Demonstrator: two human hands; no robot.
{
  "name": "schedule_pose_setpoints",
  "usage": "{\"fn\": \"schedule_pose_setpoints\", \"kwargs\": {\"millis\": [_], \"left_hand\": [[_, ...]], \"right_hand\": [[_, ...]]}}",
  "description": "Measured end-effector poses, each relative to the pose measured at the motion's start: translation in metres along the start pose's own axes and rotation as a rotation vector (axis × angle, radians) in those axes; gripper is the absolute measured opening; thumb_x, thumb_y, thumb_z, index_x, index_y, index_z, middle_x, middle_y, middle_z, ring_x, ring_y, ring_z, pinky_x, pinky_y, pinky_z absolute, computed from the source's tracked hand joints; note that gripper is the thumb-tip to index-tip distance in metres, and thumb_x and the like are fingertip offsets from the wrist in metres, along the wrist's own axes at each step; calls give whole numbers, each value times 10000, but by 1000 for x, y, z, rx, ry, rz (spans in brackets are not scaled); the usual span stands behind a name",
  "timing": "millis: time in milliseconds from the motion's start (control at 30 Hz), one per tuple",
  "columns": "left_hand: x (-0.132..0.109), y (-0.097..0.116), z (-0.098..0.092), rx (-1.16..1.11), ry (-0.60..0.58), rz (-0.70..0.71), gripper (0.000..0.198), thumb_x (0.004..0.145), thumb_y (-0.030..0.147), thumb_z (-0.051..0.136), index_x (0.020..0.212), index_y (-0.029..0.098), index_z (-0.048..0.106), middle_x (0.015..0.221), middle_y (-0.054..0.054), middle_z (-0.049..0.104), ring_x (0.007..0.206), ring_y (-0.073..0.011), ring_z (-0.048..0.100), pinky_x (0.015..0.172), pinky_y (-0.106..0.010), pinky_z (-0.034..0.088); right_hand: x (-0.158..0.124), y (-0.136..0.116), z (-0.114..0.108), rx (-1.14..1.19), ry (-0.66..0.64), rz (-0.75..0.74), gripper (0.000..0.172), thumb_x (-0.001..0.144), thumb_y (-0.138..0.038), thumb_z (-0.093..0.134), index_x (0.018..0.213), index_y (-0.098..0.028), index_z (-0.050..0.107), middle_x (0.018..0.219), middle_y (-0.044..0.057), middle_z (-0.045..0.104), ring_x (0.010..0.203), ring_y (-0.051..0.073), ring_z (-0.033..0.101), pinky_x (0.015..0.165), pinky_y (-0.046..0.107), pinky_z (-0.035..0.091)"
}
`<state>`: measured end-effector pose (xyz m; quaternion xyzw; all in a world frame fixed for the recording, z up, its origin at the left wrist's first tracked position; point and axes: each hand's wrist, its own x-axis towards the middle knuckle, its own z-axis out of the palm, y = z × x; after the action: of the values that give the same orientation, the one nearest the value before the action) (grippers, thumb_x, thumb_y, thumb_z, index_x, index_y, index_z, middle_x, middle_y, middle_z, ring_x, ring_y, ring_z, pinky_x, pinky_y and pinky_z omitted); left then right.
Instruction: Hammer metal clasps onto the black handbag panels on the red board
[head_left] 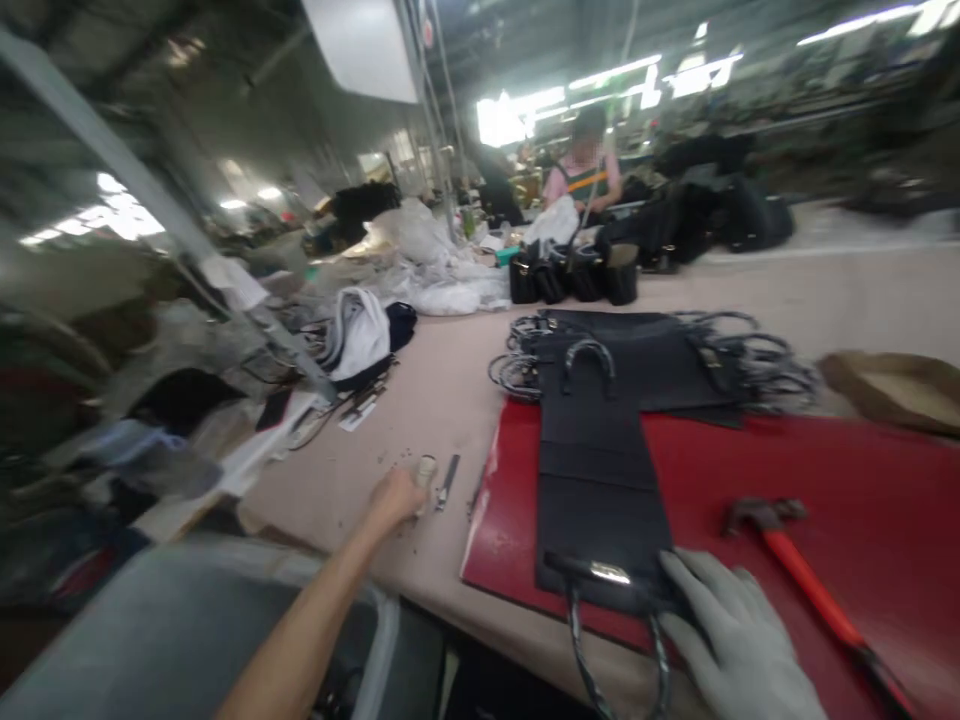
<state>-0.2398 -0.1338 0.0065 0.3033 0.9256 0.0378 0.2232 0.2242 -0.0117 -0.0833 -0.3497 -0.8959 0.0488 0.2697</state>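
Note:
My bare left hand [401, 495] is closed on a small pale cylindrical object [426, 470] at the table's left part; its exact kind cannot be made out. Just right of it lies a thin metal tool [448, 482]. My right hand [731, 625], in a grey glove, grips the near right corner of a black bag panel [592, 490], with the edge between thumb and fingers. The panel lies flat, with one handle [589, 360] on its far part and another handle [576, 640] hanging over the front edge. A shiny metal plate [610, 572] shows near that edge.
A red board [862, 480] lies beneath the panel, and a claw hammer [806, 580] rests on it at right. Behind are stacked black panels with handles [660, 345], small black bags [574, 275] and a brown tray [892, 390]. Another person [585, 180] sits farther back.

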Motion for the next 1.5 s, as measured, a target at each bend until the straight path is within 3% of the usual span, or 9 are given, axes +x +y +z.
{"fn": "schedule_pose_setpoints", "kwargs": {"millis": [167, 267, 367, 533, 767, 933, 1067, 1300, 1500], "left_hand": [[13, 6, 8, 215, -62, 2, 412, 973, 502, 538, 928, 131, 711, 988, -189, 747, 981, -353, 719, 800, -391, 537], [0, 6, 8, 322, 122, 85, 420, 978, 505, 502, 1023, 136, 696, 1114, -189, 721, 1035, -361, 695, 806, -405, 532], [-33, 25, 21, 257, 311, 355, 316, 1016, 380, 460, 1070, 150, 670, 1146, -150, 693, 1047, -317, 672, 838, -390, 529], [-97, 87, 72, -1, 152, 975, 120, 1021, 231, 558, 1044, 187, 667, 1061, -67, 671, 991, -222, 644, 890, -331, 521], [-123, 138, 94, 239, 48, 1101, 73, 985, 236, 651, 949, 172, 647, 1001, -84, 632, 975, -285, 601, 829, -402, 541], [-119, 136, 92, 409, 45, 1258, 139, 999, 93, 491, 999, 145, 621, 1008, -115, 613, 945, -295, 585, 776, -405, 540], [-121, 127, 91, 394, 65, 1276, 221, 934, -3, 456, 1019, 143, 598, 1023, -110, 604, 939, -289, 566, 785, -403, 532], [-113, 115, 96, 377, 127, 1328, 125, 1007, 166, 490, 1044, 146, 608, 1028, -104, 617, 951, -262, 560, 773, -372, 496], [-84, 98, 111, 308, 177, 1524, 295, 1051, 165, 377, 1024, 143, 670, 999, -96, 655, 933, -218, 577, 770, -337, 460]], "right_hand": [[3, -28, -19, 3, -82, 108, 448, 954, -247, 496, 1386, -175, 590, 1391, 138, 574, 1306, 346, 500, 1185, 624, 311], [7, -33, -22, 28, -112, 143, 460, 941, -228, 512, 1392, -168, 583, 1402, 141, 563, 1327, 343, 476, 1203, 628, 280], [11, -37, -29, 54, -147, 155, 430, 951, -227, 520, 1367, -162, 606, 1394, 149, 560, 1320, 345, 478, 1193, 627, 288], [30, -49, -44, 26, -236, 111, 324, 934, -161, 600, 1245, -181, 688, 1300, 118, 601, 1248, 322, 508, 1199, 584, 253], [73, -77, -61, -224, -576, 50, 137, 963, -267, 734, 1085, -207, 715, 1020, 66, 629, 946, 269, 563, 796, 365, 417], [90, -91, -62, -336, -692, -31, 30, 974, -204, 696, 982, -192, 670, 965, 73, 613, 852, 275, 588, 674, 351, 389], [86, -92, -57, -354, -708, -98, 120, 972, -71, 599, 1002, -178, 646, 959, 85, 601, 832, 289, 598, 631, 337, 388], [75, -85, -34, -460, -563, -201, 146, 929, -30, 570, 895, -169, 598, 813, 72, 552, 682, 271, 583, 565, 301, 349], [90, -91, -41, -401, -567, -103, 154, 900, -54, 546, 830, -184, 590, 799, 95, 562, 667, 294, 599, 529, 315, 313]]}}
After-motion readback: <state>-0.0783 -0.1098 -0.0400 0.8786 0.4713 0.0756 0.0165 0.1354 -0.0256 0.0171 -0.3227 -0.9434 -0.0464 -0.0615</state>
